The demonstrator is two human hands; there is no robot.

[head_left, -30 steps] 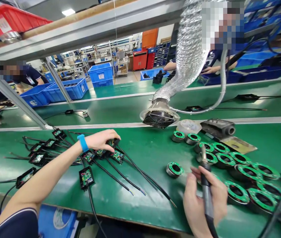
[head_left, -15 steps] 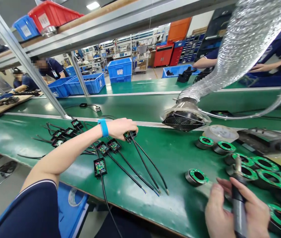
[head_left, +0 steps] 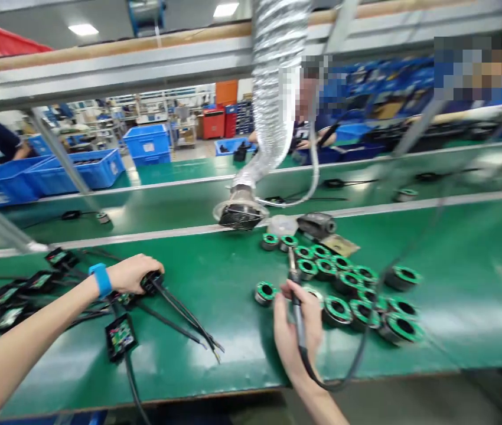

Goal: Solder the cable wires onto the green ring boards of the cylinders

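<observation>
My left hand [head_left: 133, 273], with a blue band at the wrist, is closed over a small black circuit-board box [head_left: 152, 283]. Black cables run from the box toward the table's front edge. Just in front lies another open black box with a green circuit board [head_left: 120, 337]; more such boxes [head_left: 9, 316] are grouped on the left. In my right hand [head_left: 297, 330] is a soldering iron [head_left: 296, 292], its tip pointing away from me. Around the iron stand several metal rings with green circuit boards on top [head_left: 338, 310]; one single ring [head_left: 265, 292] sits left of it.
A fume extractor [head_left: 241, 213] hangs on a silver duct over the table. Behind the rings are a tape roll [head_left: 282, 225] and a dark grey tool [head_left: 317, 224]. The iron's cord [head_left: 359, 354] loops to the right. Blue bins [head_left: 87, 169] and other people are beyond.
My view has swung to the right, bringing more rings into sight. My left hand stays on the box and its cables now lie closer together. My right hand still holds the soldering iron.
</observation>
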